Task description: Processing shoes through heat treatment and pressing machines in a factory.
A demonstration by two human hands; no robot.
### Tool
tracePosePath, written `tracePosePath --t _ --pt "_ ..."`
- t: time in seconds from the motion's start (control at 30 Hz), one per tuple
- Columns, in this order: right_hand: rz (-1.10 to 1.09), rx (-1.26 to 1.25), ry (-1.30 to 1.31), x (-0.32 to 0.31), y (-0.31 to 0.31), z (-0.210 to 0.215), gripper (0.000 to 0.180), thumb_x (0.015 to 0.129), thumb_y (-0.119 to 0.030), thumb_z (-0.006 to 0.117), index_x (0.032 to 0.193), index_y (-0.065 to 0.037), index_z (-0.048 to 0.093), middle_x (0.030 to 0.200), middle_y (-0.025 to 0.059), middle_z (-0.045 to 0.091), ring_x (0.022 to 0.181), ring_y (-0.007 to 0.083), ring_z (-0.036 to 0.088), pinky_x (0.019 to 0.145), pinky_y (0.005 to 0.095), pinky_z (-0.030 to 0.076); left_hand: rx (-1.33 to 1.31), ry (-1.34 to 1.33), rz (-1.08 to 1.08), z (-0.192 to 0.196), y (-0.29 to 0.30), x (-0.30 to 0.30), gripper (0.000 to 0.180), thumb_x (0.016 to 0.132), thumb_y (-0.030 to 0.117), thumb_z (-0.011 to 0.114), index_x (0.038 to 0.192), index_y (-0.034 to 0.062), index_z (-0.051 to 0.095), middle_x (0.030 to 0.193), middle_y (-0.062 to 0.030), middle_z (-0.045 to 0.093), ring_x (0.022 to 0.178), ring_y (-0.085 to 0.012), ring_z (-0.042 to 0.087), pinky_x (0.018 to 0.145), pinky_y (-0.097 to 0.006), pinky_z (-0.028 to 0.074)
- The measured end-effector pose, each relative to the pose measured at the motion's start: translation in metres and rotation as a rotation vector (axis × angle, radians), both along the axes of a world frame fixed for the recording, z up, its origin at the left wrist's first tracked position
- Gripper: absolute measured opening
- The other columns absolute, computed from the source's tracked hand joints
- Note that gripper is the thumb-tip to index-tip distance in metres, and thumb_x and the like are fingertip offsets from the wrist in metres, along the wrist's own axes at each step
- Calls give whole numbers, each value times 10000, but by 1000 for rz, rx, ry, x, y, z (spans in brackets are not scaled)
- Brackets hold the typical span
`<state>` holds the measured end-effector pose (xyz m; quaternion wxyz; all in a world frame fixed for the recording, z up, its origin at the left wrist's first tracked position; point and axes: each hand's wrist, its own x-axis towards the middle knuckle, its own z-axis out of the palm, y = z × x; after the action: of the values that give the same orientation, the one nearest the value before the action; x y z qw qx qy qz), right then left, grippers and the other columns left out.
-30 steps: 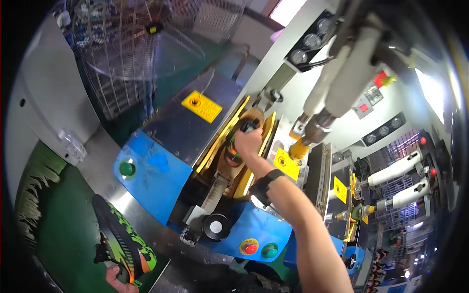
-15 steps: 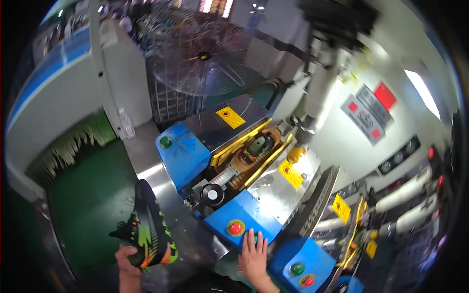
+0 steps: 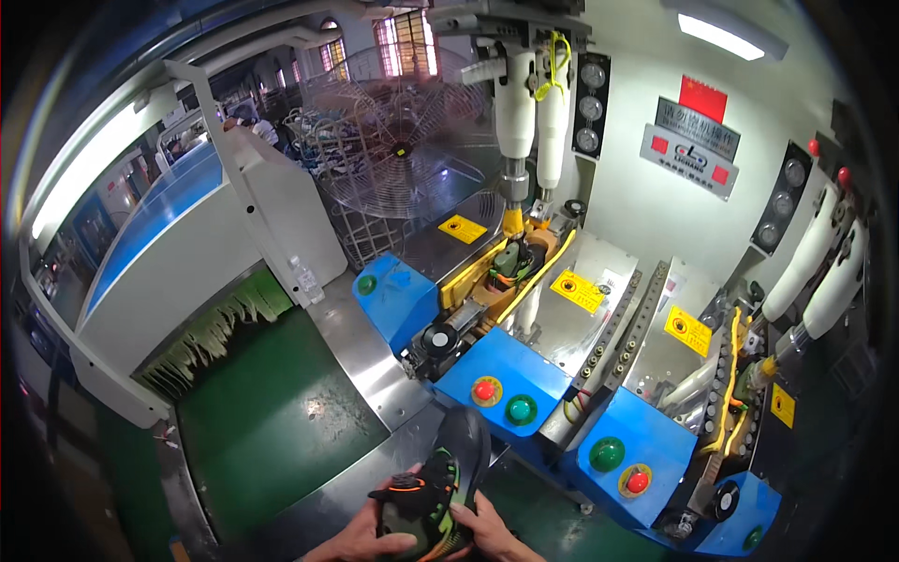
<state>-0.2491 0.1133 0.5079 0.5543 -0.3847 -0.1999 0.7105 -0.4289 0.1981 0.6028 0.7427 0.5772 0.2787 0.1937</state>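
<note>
A black shoe (image 3: 465, 450) with green and orange marks is held low in front of me, its toe pointing away. My left hand (image 3: 363, 536) grips it by the heel and collar side, thumb across it. My right hand (image 3: 489, 531) is closed on its other side, thumb against the upper; its lower fingers are hidden. Just beyond stands a blue machine front with a red button (image 3: 484, 391) and a green button (image 3: 521, 409), neither touched. Behind it, another shoe (image 3: 513, 266) sits between yellow pads (image 3: 543, 279), under lowered white press cylinders (image 3: 516, 112).
At left, a green conveyor belt (image 3: 272, 403) runs from a bristle-curtained machine (image 3: 201, 248). A clear bottle (image 3: 305, 279) stands beside it. A second press station (image 3: 627, 450) with a shoe (image 3: 746, 386) is at right. A large fan (image 3: 403, 150) stands behind.
My right hand has left the green button and taken hold of the shoe with my left. The shoe has moved right, away from the belt. The press cylinders now reach the clamped shoe. The view has shifted.
</note>
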Motion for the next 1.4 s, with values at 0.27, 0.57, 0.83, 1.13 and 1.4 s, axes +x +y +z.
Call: tracePosePath --t 0.27,0.57,0.83,1.13,1.4 --pt "11 -58 42 -57 1 12 576 1001 -382 485 1407 5 354 1277 76 543 1160 144 517 999 315 428 392 -282 -143 -17 53 -16 582 935 467 431 1287 5 461 1153 -158 623 1223 -284 522 1159 -478 122" --pt "-206 -315 139 -83 10 34 560 1008 -451 437 1337 3 443 1246 106 588 1070 165 613 930 320 519 -458 -232 68 -16 68 0 382 1022 370 344 995 43 539 852 -111 581 969 -232 540 906 -375 445" --pt "-33 -150 -761 -65 -7 19 527 971 -334 583 1345 13 456 1270 140 586 1122 186 578 968 337 473 -785 -334 332 -65 89 -31 338 939 386 514 800 79 530 704 -80 531 745 -260 571 742 -445 501" --pt "-1106 -209 -924 181 -141 54 214 917 -177 641 1059 -21 607 918 31 636 752 104 596 717 248 511 -356 163 775 -118 93 -81 301 903 304 503 848 24 597 832 -115 603 797 -250 597 775 -401 512" --pt "-1047 -840 -1512 458 -146 17 607 830 -306 678 1253 76 471 1086 288 636 1026 410 625 893 433 489 -56 322 802 -126 37 -17 352 929 328 483 887 17 642 826 -102 645 810 -262 613 760 -383 503"
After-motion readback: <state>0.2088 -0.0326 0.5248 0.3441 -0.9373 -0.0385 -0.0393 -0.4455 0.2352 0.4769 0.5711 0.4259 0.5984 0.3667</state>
